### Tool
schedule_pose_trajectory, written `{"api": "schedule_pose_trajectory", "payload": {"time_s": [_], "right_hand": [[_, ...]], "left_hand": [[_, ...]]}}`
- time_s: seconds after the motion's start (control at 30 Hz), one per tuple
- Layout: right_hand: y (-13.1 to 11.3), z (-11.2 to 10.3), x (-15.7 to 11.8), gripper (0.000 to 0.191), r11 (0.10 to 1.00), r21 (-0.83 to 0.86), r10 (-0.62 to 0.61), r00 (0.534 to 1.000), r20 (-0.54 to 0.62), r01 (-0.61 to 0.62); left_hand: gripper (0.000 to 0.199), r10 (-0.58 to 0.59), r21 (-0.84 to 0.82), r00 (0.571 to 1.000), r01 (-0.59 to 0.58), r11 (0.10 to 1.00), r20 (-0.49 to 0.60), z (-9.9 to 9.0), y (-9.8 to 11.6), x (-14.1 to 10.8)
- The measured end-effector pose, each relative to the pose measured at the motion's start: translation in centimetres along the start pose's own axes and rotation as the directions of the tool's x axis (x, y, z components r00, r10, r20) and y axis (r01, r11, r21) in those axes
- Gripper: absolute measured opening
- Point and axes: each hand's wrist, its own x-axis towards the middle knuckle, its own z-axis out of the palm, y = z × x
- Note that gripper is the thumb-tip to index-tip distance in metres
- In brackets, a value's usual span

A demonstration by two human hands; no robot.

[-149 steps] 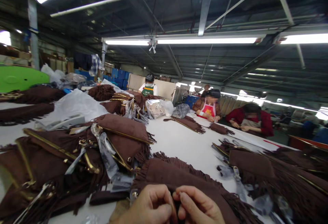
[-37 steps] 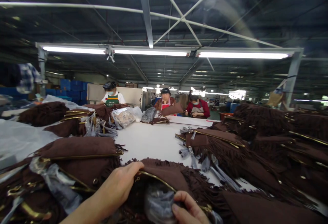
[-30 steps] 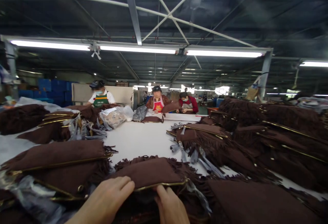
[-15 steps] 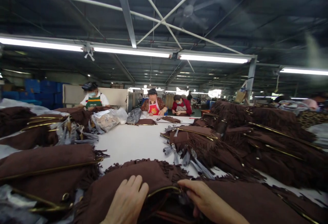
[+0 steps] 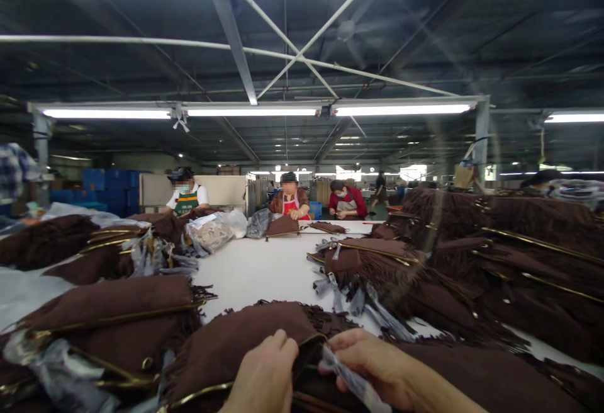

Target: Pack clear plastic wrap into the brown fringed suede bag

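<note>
In front of me lies a dark brown fringed bag (image 5: 255, 344) with a gold zipper, its opening facing me and partly parted. My left hand (image 5: 268, 369) is closed over the near edge of the bag, beside the zipper; its fingertips are hidden in the folds. At the zipper's right end, my right hand (image 5: 363, 356) pinches with thumb and fingers. A strip wrapped in clear plastic (image 5: 352, 381) hangs there from the zipper end, against my right fingers. What the plastic covers is not clear.
More brown fringed bags (image 5: 117, 299) lie to the left, and a large heap of bags (image 5: 509, 262) rises on the right. A plastic-wrapped bundle (image 5: 212, 230) sits farther back on the white table (image 5: 255, 268). Several co-workers (image 5: 289, 198) are across the table.
My left hand has moved right, and its spread fingers have curled in. The plastic-wrapped strip now shows at my right fingers. The view has tilted up and turned slightly left.
</note>
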Motion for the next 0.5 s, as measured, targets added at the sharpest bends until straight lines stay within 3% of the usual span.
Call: {"api": "schedule_pose_trajectory", "payload": {"time_s": [0.07, 0.17, 0.23, 0.3, 0.33, 0.37, 0.4, 0.43, 0.5], "right_hand": [[0.1, 0.2, 0.5, 0.023, 0.999, -0.039, -0.017, 0.997, -0.077, 0.014], [-0.1, 0.4, 0.6, 0.02, 0.973, -0.207, -0.142, 0.975, -0.168, 0.106], [-0.3, 0.5, 0.2, 0.016, 0.907, -0.375, -0.278, 0.941, -0.195, 0.19], [-0.3, 0.5, -0.4, 0.013, 0.808, -0.544, -0.389, 0.899, -0.201, 0.228], [-0.2, 0.5, -0.7, 0.013, 0.756, -0.614, -0.427, 0.882, -0.201, 0.226], [-0.2, 0.5, -0.9, 0.013, 0.71, -0.67, -0.451, 0.871, -0.197, 0.216], [-0.1, 0.5, -1.0, 0.012, 0.673, -0.711, -0.465, 0.865, -0.19, 0.206], [-0.1, 0.4, -1.1, 0.01, 0.643, -0.738, -0.475, 0.862, -0.176, 0.204], [-0.1, 0.2, -1.0, 0.009, 0.586, -0.776, -0.493, 0.862, -0.115, 0.232]], "left_hand": [[0.027, 0.053, -0.234, 0.997, -0.066, 0.97, -0.061, -0.2, 1.5, 0.5], [0.015, 0.0, -0.495, 0.991, -0.065, 0.866, -0.131, 0.6, 3.1, 1.9], [0.021, -0.082, -0.696, 0.995, 0.025, 0.717, -0.049, 1.4, 3.6, 2.9], [0.031, -0.131, -0.859, 0.985, 0.159, 0.486, 0.109, 1.9, 3.6, 3.5], [0.033, -0.14, -0.895, 0.976, 0.211, 0.392, 0.169, 2.0, 3.4, 3.6], [0.031, -0.148, -0.908, 0.972, 0.226, 0.354, 0.184, 2.0, 3.3, 3.5], [0.026, -0.157, -0.903, 0.976, 0.2, 0.379, 0.151, 1.9, 3.1, 3.3], [0.02, -0.172, -0.875, 0.982, 0.153, 0.46, 0.081, 1.7, 3.1, 3.0], [0.015, -0.165, -0.691, 0.986, 0.095, 0.716, -0.036, 1.1, 3.3, 2.4]]}}
